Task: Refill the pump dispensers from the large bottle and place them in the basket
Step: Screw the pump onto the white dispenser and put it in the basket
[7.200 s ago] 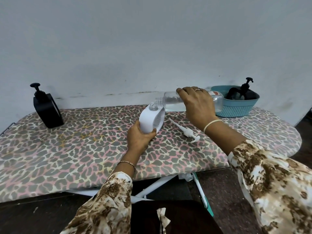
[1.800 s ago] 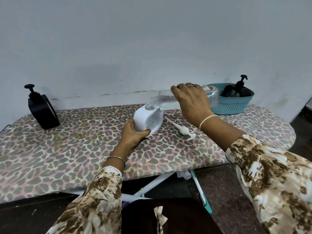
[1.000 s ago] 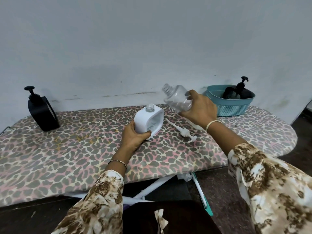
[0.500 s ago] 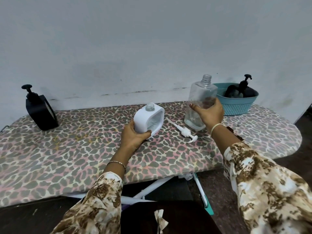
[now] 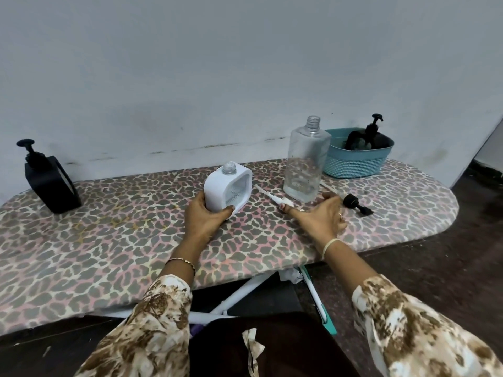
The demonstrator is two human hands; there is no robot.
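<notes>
Centrally, near the far edge of the ironing board (image 5: 109, 240), the white pump dispenser (image 5: 227, 190) stands upright with its neck uncapped; the left hand (image 5: 202, 216) grips its lower near corner, fingers and thumb curled round it; its clear front window shows bubbly contents, though the level cannot be told. Just to its right lies the white pump (image 5: 273, 197), tube pointing to the far edge; the right hand (image 5: 318, 216) lies spread over the cover, fingers straight, one fingertip at the pump's head. Behind that hand the large clear bottle (image 5: 306, 164) stands open-necked, nearly empty, a little clear liquid at its base. A loose black pump (image 5: 353, 202) lies right of it. At the far right corner sits the teal basket (image 5: 353, 164), holding a black dispenser (image 5: 367, 138); another black pump dispenser (image 5: 49, 180) stands at the far left corner.
</notes>
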